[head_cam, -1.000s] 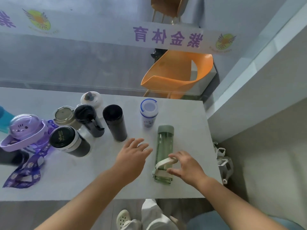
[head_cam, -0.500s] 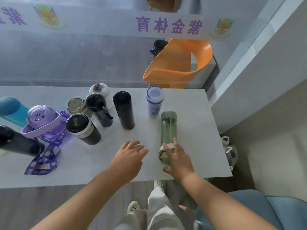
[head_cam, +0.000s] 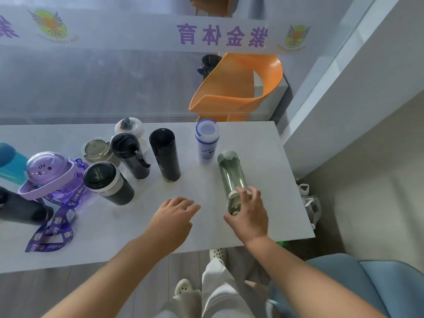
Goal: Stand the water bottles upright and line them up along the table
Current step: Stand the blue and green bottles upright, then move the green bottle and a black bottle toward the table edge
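Fingers (head_cam: 243, 195) of my right hand (head_cam: 250, 216) are curling round the near end of the green bottle (head_cam: 232, 175), lying on the table (head_cam: 270, 203) by the upright white bottle (head_cam: 206, 143), and I am judging a firm grip and slow pivot advisable, left hand (head_cam: 174, 214) lying open alongside to steady.

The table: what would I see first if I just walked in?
Probably the right hand gripping the near end of the green bottle, close to the right edge of the table. Then the purple bottle with a cat face on the left, and the orange chair behind the table.
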